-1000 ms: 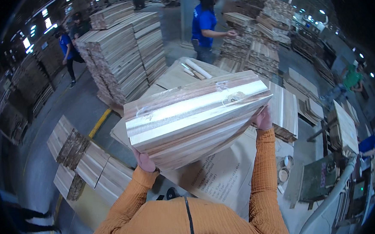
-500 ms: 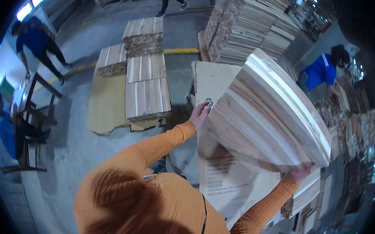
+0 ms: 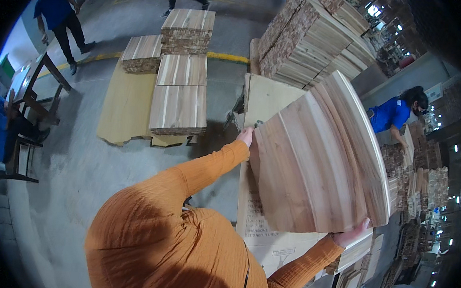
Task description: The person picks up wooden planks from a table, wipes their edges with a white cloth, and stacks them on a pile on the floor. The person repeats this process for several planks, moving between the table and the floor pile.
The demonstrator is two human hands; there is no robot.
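Note:
A wide wooden panel (image 3: 313,165), striped in brown and pale bands, is held tilted between my two hands. My left hand (image 3: 246,136) grips its left edge, with the fingers mostly hidden by the wood. At the lower right corner my right hand (image 3: 352,234) is closed on the near edge, its thumb showing against the panel. Beneath the panel lies a flat cardboard sheet (image 3: 266,245) with dark print, partly covered by it. Other pale boards (image 3: 360,247) lie just below my right hand.
Stacked wooden panels (image 3: 179,106) stand on a yellowish sheet (image 3: 124,106) to the left. A tall pile of boards (image 3: 305,48) rises beyond the cardboard. A person in blue (image 3: 390,114) handles boards at right; others are at far left, near a wooden frame (image 3: 38,92).
The panel has turned in my hands, its far end swinging right and its near edge lowering toward me. My right hand has shifted slightly left and down. The people in the background have moved.

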